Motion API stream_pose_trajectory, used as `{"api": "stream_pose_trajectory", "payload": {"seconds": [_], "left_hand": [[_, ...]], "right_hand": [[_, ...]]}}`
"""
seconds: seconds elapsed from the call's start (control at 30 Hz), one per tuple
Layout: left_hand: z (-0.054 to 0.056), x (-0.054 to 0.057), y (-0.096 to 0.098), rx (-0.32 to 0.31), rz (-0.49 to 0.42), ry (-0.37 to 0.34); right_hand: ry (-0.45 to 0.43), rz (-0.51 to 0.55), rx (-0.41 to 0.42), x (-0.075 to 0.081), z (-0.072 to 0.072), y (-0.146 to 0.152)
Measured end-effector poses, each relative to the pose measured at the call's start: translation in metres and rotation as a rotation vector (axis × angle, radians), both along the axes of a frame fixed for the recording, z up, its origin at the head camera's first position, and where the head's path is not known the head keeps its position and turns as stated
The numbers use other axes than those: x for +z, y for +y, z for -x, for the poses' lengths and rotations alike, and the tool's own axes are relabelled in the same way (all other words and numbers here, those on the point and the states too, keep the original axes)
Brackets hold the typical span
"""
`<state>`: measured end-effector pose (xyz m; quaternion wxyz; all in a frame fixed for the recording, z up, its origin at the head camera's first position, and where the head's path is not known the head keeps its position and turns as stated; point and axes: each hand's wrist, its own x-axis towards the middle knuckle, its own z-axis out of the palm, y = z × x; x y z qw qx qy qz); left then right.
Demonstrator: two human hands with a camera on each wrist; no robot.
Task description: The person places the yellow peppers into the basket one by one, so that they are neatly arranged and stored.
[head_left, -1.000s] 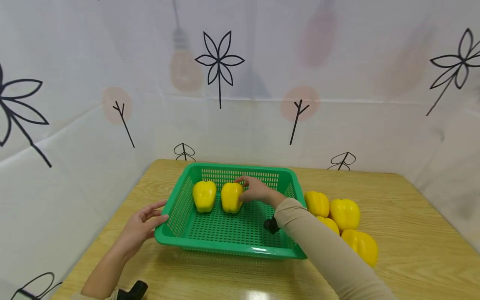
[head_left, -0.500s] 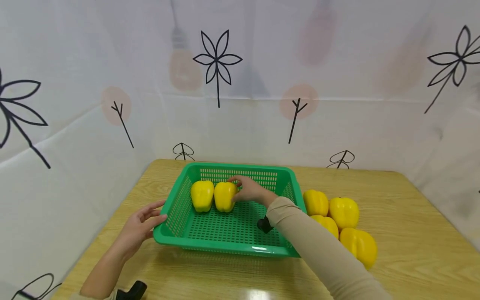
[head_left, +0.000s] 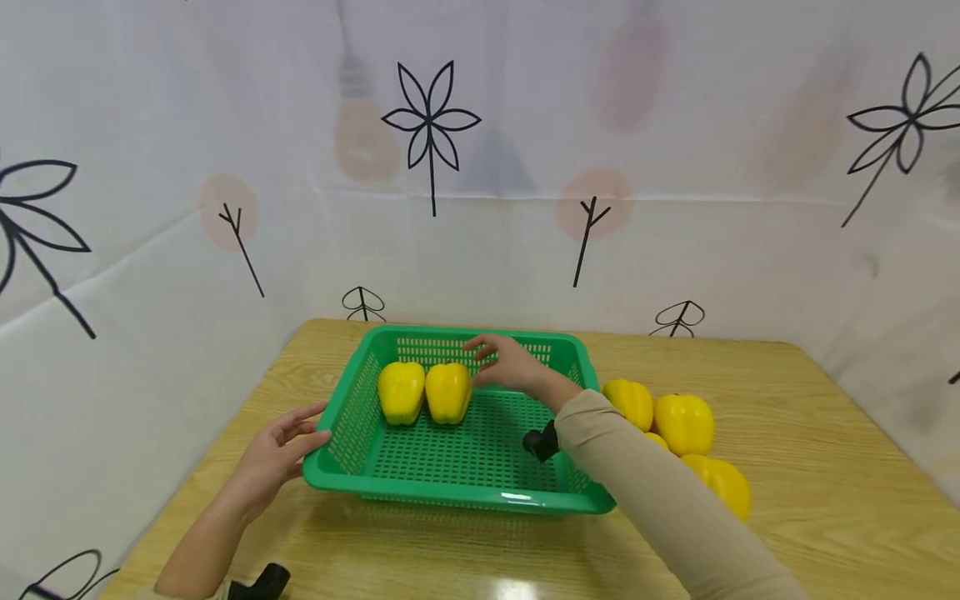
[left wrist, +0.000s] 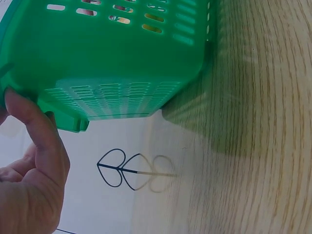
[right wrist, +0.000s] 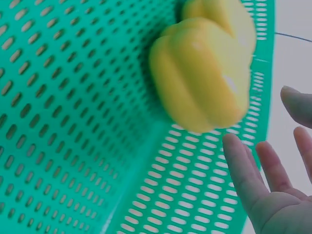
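A long, pale beige cloth right sleeve (head_left: 660,492) looks matt and fairly smooth along its length, with soft creases gathering near the cuff (head_left: 585,417), beyond which the right hand (head_left: 510,365) is bare. A small black device with rounded lumps (head_left: 542,442) sits by that cuff. The left hand (head_left: 272,457) and left forearm (head_left: 208,533) are bare too, above a narrow edge of similar beige cloth (head_left: 220,593) and a black device with a stubby, blunt end (head_left: 262,582)
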<state>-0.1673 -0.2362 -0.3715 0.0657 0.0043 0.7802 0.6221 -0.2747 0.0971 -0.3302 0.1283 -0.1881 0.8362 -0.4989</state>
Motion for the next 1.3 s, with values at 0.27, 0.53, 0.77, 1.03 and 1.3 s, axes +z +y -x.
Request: {"api": "stream_pose_trajectory", "payload": {"seconds": [0.27,0.53,0.77,1.03,1.3], "left_hand": [[0.000,0.000,-0.001,-0.002,0.012,-0.005],[-0.001,0.001,-0.002,-0.004,0.010,-0.013],[0.000,0.001,-0.002,-0.009,-0.003,-0.013],[-0.003,0.002,-0.002,-0.015,-0.019,-0.018],[-0.003,0.004,-0.001,-0.017,-0.027,-0.010]], "right_hand": [[0.002,0.088,0.013,0.021,-0.010,0.007],[0.030,0.150,0.014,0.031,-0.021,0.014],[0.079,0.175,-0.014,0.040,-0.032,0.025],[0.133,0.186,-0.043,0.053,-0.044,0.042],[0.159,0.172,-0.068,0.060,-0.050,0.061]]}}
